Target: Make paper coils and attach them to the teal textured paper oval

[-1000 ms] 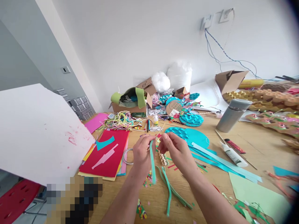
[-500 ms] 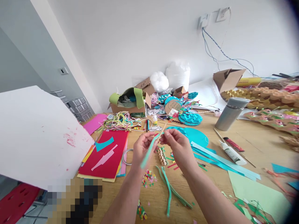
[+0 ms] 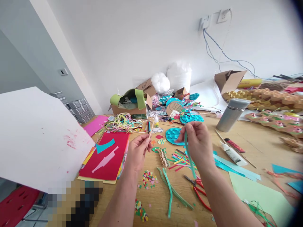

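My left hand (image 3: pixel 139 146) is closed around a thin wooden stick (image 3: pixel 151 133) that points up and away over the table. Between the thumb and fingers of my right hand (image 3: pixel 197 138) hangs a green pipe cleaner (image 3: pixel 189 154), its free end drooping toward the table. The two hands are apart. Below them lie more green pipe cleaners (image 3: pixel 169 195), loosely crossed. Red-handled pliers or scissors (image 3: pixel 199 190) rest partly behind my right forearm. A small strip of bumpy egg-carton-like pieces (image 3: pixel 163 157) sits between the hands, near several coloured paper strips (image 3: pixel 181 160).
Red paper sheets (image 3: pixel 106 157) are stacked at left beside a white board (image 3: pixel 42 135). A grey bottle (image 3: pixel 233 115), a white glue bottle (image 3: pixel 233 154) and egg cartons (image 3: pixel 274 123) stand or lie at right. Cardboard boxes (image 3: pixel 130 110) line the wall. Paper confetti (image 3: pixel 149 179) is scattered in front.
My hands have moved apart. My right hand has drawn the pipe cleaner away to the right, while the stick stays in my left hand. The blue bumpy disc and the red-handled tool now show more.
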Tool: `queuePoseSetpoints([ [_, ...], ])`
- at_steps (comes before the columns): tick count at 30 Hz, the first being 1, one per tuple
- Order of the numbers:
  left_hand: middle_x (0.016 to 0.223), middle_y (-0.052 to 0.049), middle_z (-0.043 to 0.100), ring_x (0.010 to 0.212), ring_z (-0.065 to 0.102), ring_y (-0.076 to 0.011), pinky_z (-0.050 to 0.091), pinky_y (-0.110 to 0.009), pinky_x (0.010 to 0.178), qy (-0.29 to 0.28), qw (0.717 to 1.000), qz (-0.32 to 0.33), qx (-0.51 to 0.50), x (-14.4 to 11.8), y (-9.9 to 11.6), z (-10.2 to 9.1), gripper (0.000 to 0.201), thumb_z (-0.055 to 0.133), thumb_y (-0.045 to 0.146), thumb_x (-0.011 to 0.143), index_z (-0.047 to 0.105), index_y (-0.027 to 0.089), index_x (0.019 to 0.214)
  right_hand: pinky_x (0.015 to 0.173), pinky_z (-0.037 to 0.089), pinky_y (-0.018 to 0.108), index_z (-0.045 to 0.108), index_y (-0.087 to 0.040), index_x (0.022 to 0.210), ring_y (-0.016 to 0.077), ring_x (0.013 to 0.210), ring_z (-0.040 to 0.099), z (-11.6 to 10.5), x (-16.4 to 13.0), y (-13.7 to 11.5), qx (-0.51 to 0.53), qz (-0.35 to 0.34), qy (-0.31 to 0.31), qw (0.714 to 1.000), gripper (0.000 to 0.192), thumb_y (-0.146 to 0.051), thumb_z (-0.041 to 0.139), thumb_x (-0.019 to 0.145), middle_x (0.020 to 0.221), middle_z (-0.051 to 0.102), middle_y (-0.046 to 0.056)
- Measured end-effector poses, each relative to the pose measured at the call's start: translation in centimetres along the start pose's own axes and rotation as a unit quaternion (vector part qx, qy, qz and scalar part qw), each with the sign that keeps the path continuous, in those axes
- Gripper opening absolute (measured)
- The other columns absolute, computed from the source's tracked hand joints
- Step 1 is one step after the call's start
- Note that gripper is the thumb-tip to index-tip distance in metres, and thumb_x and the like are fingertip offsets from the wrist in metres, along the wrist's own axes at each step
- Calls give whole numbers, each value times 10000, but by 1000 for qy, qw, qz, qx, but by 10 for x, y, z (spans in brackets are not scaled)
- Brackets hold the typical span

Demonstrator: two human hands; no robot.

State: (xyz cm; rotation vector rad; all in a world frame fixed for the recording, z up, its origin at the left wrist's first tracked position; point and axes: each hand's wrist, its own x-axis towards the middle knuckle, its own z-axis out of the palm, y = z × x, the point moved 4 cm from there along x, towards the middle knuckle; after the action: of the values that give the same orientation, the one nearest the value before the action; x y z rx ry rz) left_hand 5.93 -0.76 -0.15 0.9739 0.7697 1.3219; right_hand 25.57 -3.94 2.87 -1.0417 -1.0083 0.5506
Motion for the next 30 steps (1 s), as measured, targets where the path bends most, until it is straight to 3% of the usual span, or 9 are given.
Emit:
queuePoseSetpoints([
  [4, 656, -9, 651, 581, 608, -96, 485, -210, 575, 46, 992, -22, -116, 2, 2, -4, 217, 836, 211, 603, 690, 129, 741, 349, 285, 183, 409, -246, 908, 65, 362, 383, 25, -15, 10, 0, 64, -102, 993, 236, -464, 499, 915, 549, 479, -96],
  [8, 689, 4, 660, 623, 626, -80, 515, -203, 643, 108, 976, 9, -187, 4, 8, -10, 140, 774, 102, 671, 683, 128, 774, 370, 255, 196, 489, -209, 999, 76, 383, 330, 46, -29, 22, 0, 127, -229, 965, 274, -462, 499, 895, 496, 392, -113],
  [11, 716, 0, 673, 682, 648, -74, 533, -205, 732, 143, 961, 51, -231, 5, 11, -14, 104, 712, 40, 715, 676, 129, 754, 386, 256, 208, 561, -180, 940, 82, 397, 342, 56, -36, 30, -50, 155, -326, 931, 237, -398, 480, 896, 502, 464, -81],
  [14, 697, 4, 665, 686, 644, -69, 538, -224, 792, 165, 953, 79, -241, 6, 13, -19, 110, 684, 42, 750, 658, 143, 718, 413, 285, 214, 581, -184, 809, 89, 421, 392, 60, -41, 36, -109, 149, -387, 903, 220, -340, 455, 901, 567, 618, -22],
  [19, 724, 22, 669, 730, 649, -72, 511, -309, 947, 166, 949, 127, -237, 8, 14, -28, 110, 727, 84, 731, 649, 162, 739, 447, 326, 216, 559, -195, 763, 95, 431, 433, 60, -41, 39, -163, 124, -376, 904, 233, -313, 427, 915, 649, 704, 9],
  [25, 687, 45, 665, 717, 648, -68, 484, -354, 1003, 157, 948, 154, -228, 7, 15, -28, 133, 763, 126, 703, 645, 181, 732, 362, 289, 222, 492, -220, 767, 83, 350, 391, 64, -45, 37, -116, 185, -365, 905, 207, -345, 416, 914, 647, 639, -28],
  [30, 732, 30, 660, 716, 641, -87, 509, -359, 942, 159, 955, 145, -203, 9, 13, -28, 186, 790, 149, 661, 633, 181, 757, 450, 314, 236, 467, -220, 668, 104, 452, 420, 64, -41, 35, -152, 118, -362, 912, 274, -346, 445, 911, 578, 526, -30],
])
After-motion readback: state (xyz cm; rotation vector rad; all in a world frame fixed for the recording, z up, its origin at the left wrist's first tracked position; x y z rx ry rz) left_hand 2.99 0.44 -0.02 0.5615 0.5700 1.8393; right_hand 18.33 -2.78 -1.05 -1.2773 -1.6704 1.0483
